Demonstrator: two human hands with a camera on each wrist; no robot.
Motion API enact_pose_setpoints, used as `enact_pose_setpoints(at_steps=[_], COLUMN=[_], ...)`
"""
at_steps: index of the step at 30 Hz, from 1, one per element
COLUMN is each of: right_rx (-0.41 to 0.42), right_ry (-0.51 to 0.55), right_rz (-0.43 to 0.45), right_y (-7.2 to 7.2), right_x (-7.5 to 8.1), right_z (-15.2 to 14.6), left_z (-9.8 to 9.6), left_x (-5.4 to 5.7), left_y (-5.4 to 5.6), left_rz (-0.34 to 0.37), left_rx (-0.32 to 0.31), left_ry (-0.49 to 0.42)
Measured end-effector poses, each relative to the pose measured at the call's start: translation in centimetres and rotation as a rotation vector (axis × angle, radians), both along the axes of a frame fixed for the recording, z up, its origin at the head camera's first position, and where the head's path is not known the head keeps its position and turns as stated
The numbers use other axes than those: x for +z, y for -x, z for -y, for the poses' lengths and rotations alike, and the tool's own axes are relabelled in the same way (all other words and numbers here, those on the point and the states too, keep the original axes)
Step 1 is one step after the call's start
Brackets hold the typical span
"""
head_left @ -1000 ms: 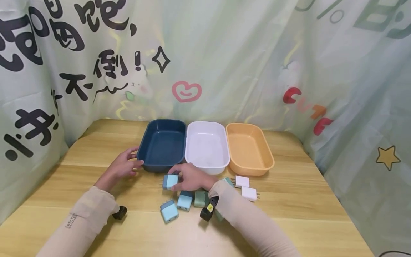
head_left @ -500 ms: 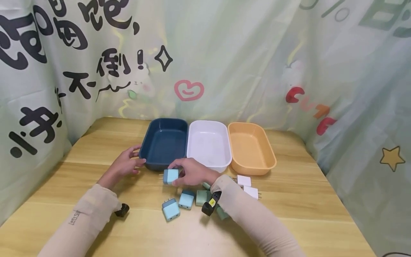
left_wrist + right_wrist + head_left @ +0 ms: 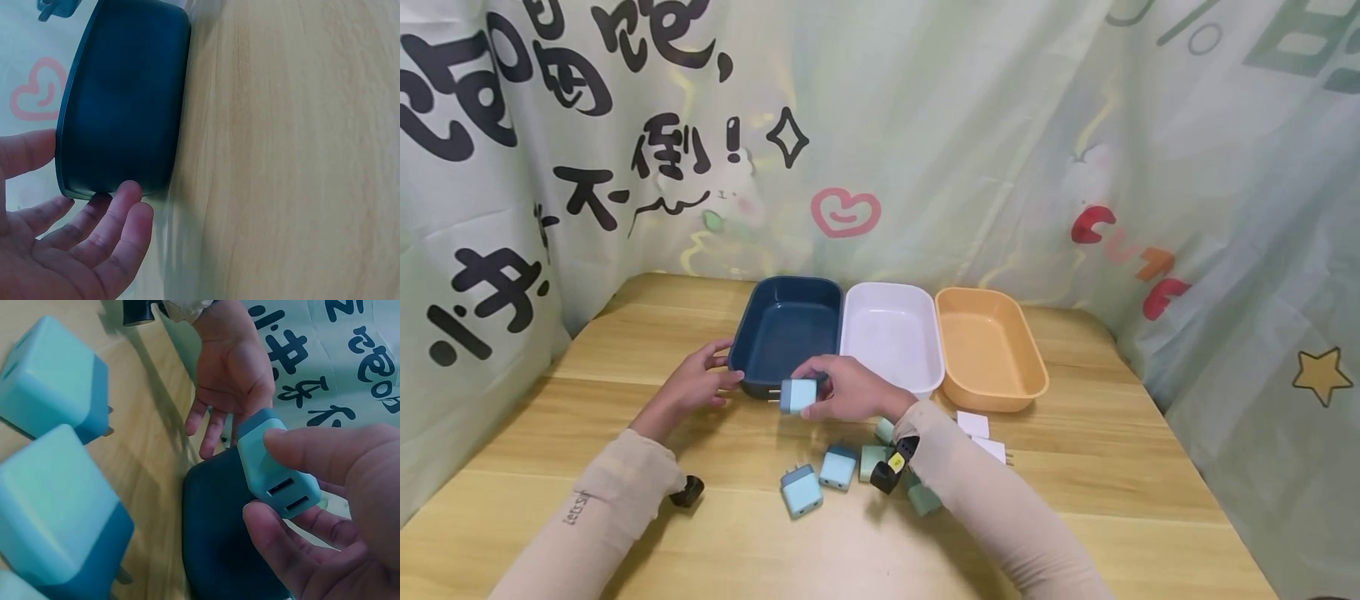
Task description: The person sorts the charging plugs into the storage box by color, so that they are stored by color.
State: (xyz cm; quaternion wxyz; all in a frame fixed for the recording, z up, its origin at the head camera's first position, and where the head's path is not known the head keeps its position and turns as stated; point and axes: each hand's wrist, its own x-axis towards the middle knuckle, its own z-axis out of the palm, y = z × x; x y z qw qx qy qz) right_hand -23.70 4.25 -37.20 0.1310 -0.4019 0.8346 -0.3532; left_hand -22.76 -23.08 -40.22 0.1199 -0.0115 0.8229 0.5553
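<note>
My right hand point(image 3: 853, 388) pinches a light blue charger plug point(image 3: 798, 396) with a darker blue end. Its metal prongs point left, and it is raised just in front of the dark blue tray point(image 3: 790, 333). Two port slots on the held charger point(image 3: 265, 459) show in the right wrist view, thumb on one face and fingertips on the other. My left hand point(image 3: 695, 382) is at the tray's near left corner with fingers loosely spread. In the left wrist view, the thumb meets the tray's rim and fingertips point(image 3: 130, 190) rest near its side wall.
Two more light blue chargers, one of them nearest the front point(image 3: 802, 492), lie on the wooden table point(image 3: 737, 533). Several green chargers point(image 3: 924, 500) are partly under the right forearm. White chargers point(image 3: 972, 424) lie farther right. A white tray point(image 3: 887, 333) and an orange tray point(image 3: 992, 350) stand beside the dark blue one.
My right hand has lifted the light blue charger up from the table toward the dark blue tray's front edge. The left hand has stayed at the tray's corner.
</note>
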Motion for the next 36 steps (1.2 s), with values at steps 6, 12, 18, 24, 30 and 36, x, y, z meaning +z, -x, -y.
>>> enact_pose_setpoints(at_steps=[6,12,18,24,30,36], right_rx=[-0.042,-0.101,-0.146,-0.152,-0.184,-0.254], right_ry=[-0.001,-0.005,0.003,0.018,0.03,0.015], right_rz=[0.014,0.063,0.089,0.1,0.139,0.15], right_y=[0.5,1.5,2.5,3.6,4.6,5.5], right_x=[0.5,0.5,0.4,0.4,0.0,-0.4], right_z=[0.2,0.5,0.8,1.2,1.8,2.5], left_z=[-0.1,-0.1,-0.2,-0.1,-0.2,-0.1], left_x=[0.1,-0.1,0.0,0.0,-0.1,-0.2], left_y=[0.0,0.0,0.0,0.0,0.0,-0.1], left_rz=[0.0,-0.001,0.008,0.007,0.005,0.013], left_rx=[0.004,0.001,0.012,0.022,0.026,0.037], left_ry=[0.001,-0.007,0.01,0.024,0.03,0.034])
